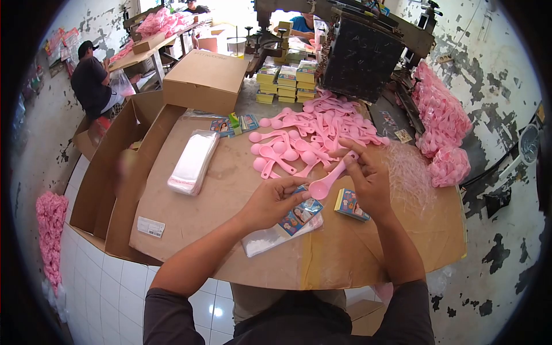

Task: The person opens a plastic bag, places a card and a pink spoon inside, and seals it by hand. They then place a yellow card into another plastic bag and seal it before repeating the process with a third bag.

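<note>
Left hand (270, 202) curls over packet (301, 214); right hand (368, 179) pinches pink spoon (324, 185).

Packing workshop: heaped pink spoons (322, 123), cartons (204, 80), press (359, 54).

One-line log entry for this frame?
left hand: holds printed box | right hand: holds pink spoon | spoon pile: beyond, on cardboard

No legible text, faint print on brown carton (204, 80), barcode sticker (151, 227) too small to read
</note>
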Demonstrator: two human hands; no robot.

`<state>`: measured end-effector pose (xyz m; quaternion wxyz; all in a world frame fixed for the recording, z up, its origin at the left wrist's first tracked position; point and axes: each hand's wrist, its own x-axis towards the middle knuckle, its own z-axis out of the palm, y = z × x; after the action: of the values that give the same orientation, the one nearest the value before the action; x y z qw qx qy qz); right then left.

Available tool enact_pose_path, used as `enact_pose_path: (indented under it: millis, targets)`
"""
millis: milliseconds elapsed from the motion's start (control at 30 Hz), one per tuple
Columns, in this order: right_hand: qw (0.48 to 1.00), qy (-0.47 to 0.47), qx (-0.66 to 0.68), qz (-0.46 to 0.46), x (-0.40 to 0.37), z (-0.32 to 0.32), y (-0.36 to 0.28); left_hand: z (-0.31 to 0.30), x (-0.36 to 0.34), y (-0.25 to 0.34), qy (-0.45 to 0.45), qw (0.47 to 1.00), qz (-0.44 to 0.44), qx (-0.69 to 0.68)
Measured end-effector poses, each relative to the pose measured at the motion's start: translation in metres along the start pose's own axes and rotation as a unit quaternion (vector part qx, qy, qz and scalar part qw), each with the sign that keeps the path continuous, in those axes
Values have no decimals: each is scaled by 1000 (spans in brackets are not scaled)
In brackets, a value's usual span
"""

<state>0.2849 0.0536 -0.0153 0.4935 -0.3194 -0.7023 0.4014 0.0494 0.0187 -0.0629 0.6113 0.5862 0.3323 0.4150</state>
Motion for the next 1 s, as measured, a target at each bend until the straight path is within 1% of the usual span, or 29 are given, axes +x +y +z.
enact_pose_path:
  millis: [67,167,267,367,433,500,533,567,600,633,700,733,767,800,867,900,967,1000]
  targets:
    - [999,-2,-35,-3,-2,4,-3,0,1,-2,-1,1000,5,-10]
    - [1000,-9,-9,-23,-4,8,0,-2,3,-8,-3,1000,5,-23]
    - [1000,-27,-1,0,-11,18,7,-2,4,-6,-4,1000,-3,-25]
    - [995,-74,63,11,-19,27,12,-2,3,-7,-7,999,10,-43]
    - [982,-188,2,-34,-10,20,1,-5,2,-4,-17,998,17,-51]
    - [971,-233,56,-17,-13,18,2,-7,-1,-7,-27,997,-4,-74]
    - [966,-221,138,13,-14,20,10,-10,3,-5,-32,996,-7,-79]
    - [962,-205,180,26,-11,20,9,-10,5,-10,-35,995,18,-87]
    - [956,-188,223,39,-8,21,8,-9,4,-6,-46,994,8,-96]
    - [958,-168,228,38,-4,20,2,-8,1,0,-55,993,-2,-105]
    - [972,-187,142,6,0,16,-11,-7,-2,4,-81,989,-39,-120]
    - [972,-227,50,-29,2,10,-16,-7,-3,2,-93,987,-34,-130]
    - [962,-264,-42,-64,4,7,-21,-7,-4,0,-105,984,-28,-140]
    - [960,-260,-59,-91,5,6,-28,-8,-4,0,-117,982,-21,-147]
    - [953,-250,-93,-142,5,6,-45,-9,-4,3,-107,989,-1,-99]
    - [958,-229,-92,-149,4,6,-53,-8,-5,3,-102,992,6,-76]
    - [964,-188,-94,-162,5,5,-71,0,-5,1,-59,994,82,-44]
    - [945,-181,-193,-193,5,5,-80,3,-5,1,-37,992,121,-28]
